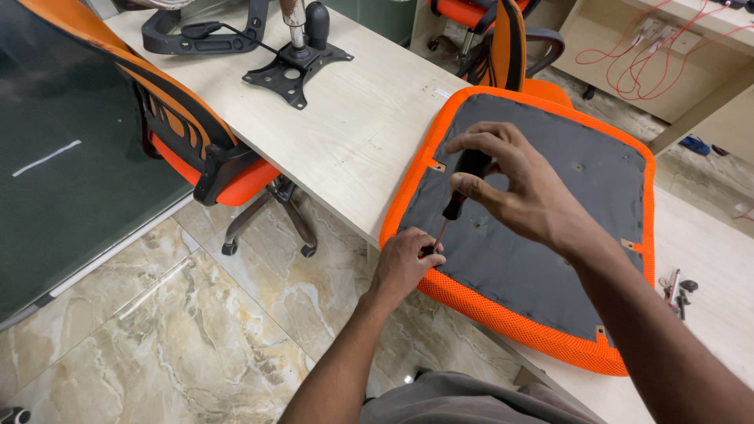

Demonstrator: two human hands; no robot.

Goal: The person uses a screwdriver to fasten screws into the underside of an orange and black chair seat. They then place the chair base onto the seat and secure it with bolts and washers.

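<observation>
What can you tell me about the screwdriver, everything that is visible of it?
The screwdriver has a black handle with a red band low on it, and a thin metal shaft. It stands tilted, handle up and to the right, tip down at the near left edge of the seat. The right hand grips the handle from above; the left hand pinches the shaft near the tip, which its fingers hide.

Two hands (404,263) — one screwdriver (459,196) — two chairs (196,149).
</observation>
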